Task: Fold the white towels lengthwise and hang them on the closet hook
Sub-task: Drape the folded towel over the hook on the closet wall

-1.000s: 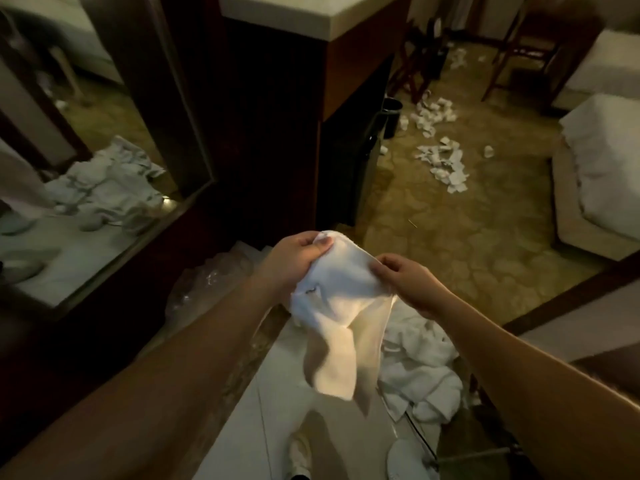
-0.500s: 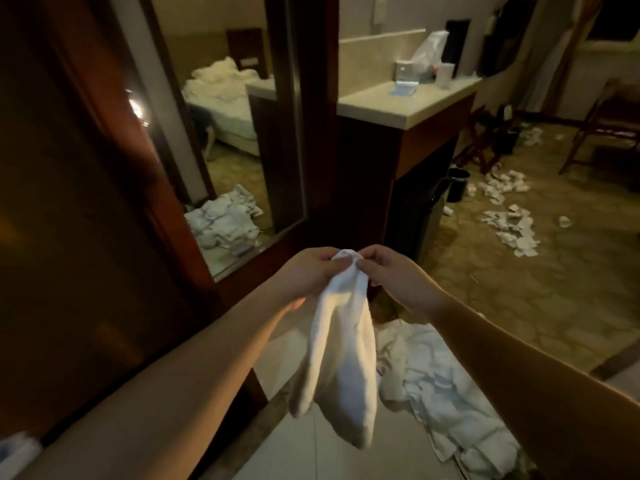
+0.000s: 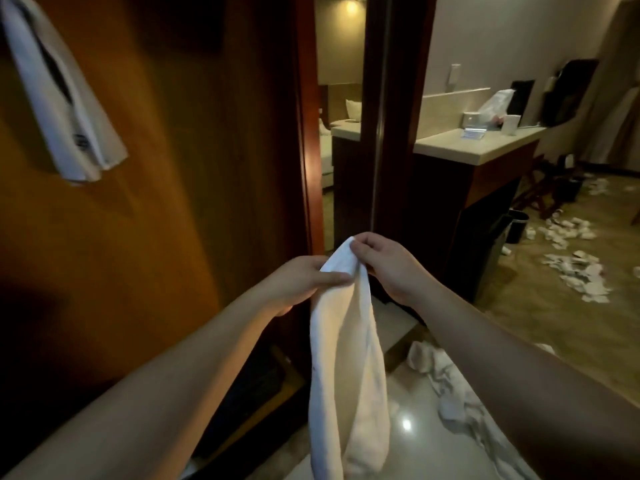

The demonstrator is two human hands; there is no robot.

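Since half a second ago the view has swung up toward the closet door (image 3: 138, 202), bringing a hung towel (image 3: 65, 109) into sight, its top cut off. Left hand (image 3: 301, 282) and right hand (image 3: 384, 268) pinch the folded towel's (image 3: 346, 375) top; its lower end leaves the frame. More towels (image 3: 446, 386) lie on the floor to the right.

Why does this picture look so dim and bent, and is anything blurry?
Head view: warm, low room light; a glare spot shines on the glossy floor; the hanging towel at upper left is smeared by motion blur; the wide lens bows the door frame; the held towel stays fairly sharp.
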